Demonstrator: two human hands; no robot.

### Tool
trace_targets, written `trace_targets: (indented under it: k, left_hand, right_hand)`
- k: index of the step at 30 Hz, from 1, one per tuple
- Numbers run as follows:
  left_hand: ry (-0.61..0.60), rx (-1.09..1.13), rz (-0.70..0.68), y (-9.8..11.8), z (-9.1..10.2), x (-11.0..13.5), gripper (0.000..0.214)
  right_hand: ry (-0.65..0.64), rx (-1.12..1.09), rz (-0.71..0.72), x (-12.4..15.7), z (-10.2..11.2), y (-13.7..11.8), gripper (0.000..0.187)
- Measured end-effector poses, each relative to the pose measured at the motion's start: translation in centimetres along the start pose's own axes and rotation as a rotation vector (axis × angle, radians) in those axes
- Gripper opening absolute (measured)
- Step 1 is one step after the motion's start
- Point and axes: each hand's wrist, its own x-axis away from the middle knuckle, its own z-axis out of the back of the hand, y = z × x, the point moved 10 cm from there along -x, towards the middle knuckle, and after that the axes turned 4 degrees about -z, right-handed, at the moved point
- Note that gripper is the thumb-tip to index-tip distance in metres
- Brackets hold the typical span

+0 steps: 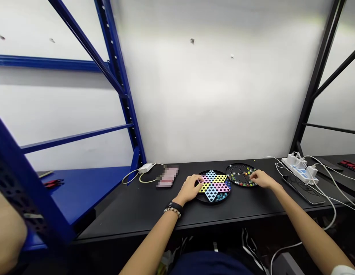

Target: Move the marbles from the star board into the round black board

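Round star board [213, 187] flat on black surface [114, 217], round black marble tray [242, 175] just beside it on the right, likely side by side for short reach between them. Left grip [188, 189] at board's left edge, fingers [198, 180] curled down, tips hidden behind knuckles; pinching or not, impossible to tell. Right grip [260, 178] low over tray's right side, fingers [252, 176] bunched together, any marble inside hidden. Loose marbles [242, 175] crowded in tray, too small to count; few blue marbles [222, 196] in board's lower right. Beaded bracelet [172, 211] on left wrist [177, 200]. Phone [302, 189], power strip [299, 168] and cables [323, 183] off right, away from hands. Blurred flat object [167, 176] left of board, unreadable.
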Motion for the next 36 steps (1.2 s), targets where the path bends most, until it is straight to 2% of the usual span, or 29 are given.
trace_targets:
  k: [4, 7, 12, 14, 16, 19, 21, 24, 26, 30, 32, 34, 36]
  left_hand:
    - [0.004, -0.007, 0.000, 0.1, 0.1, 0.0, 0.024]
    - [0.008, -0.017, -0.005, 0.0, 0.1, 0.0, 0.024]
    - [-0.010, -0.021, -0.008, -0.2, -0.2, 0.0, 0.023]
    - [0.003, -0.014, -0.009, -0.3, -0.1, 0.0, 0.023]
    - [0.016, -0.007, -0.012, -0.2, 0.0, 0.0, 0.023]
    - [0.019, -0.005, -0.019, -0.1, 0.1, 0.0, 0.024]
    - [0.011, -0.006, -0.015, -0.1, 0.0, 0.0, 0.024]
    - [0.006, -0.005, -0.005, -0.2, 0.0, 0.0, 0.024]
    - [0.004, -0.004, -0.003, -0.3, -0.1, 0.0, 0.024]
    - [0.003, 0.000, -0.005, -0.1, 0.0, 0.0, 0.024]
    - [0.000, 0.002, 0.001, -0.1, 0.0, 0.0, 0.023]
    - [-0.002, 0.005, 0.005, -0.2, 0.0, 0.0, 0.023]
    - [-0.001, 0.008, 0.002, -0.2, -0.1, 0.0, 0.023]
  right_hand:
    - [0.019, 0.017, 0.022, 0.5, -0.1, -1.7, 0.016]
    - [-0.031, 0.054, 0.056, 0.9, -0.7, -3.0, 0.013]
    - [-0.035, 0.068, 0.056, 1.1, -1.2, -3.3, 0.004]
    - [-0.010, -0.057, 0.079, 1.0, -0.8, -3.4, 0.007]
    - [0.069, -0.306, 0.055, 0.6, 0.3, -2.8, 0.015]
    - [0.217, -0.797, -0.096, -0.3, 1.9, -0.1, 0.018]
    - [0.269, -0.958, -0.197, -0.9, 2.2, 1.5, 0.015]
    - [0.302, -0.911, -0.264, -1.7, 2.5, 2.6, 0.010]
    - [0.326, -0.781, -0.287, -1.8, 2.8, 3.2, 0.008]
    - [0.288, -0.126, -0.300, -1.6, 2.5, 3.0, 0.011]
    - [0.258, 0.054, -0.272, -1.6, 1.9, 2.7, 0.011]
    - [0.282, -0.014, -0.250, -1.7, 1.9, 2.7, 0.016]
    - [0.354, -0.261, -0.235, -1.9, 2.5, 3.1, 0.024]
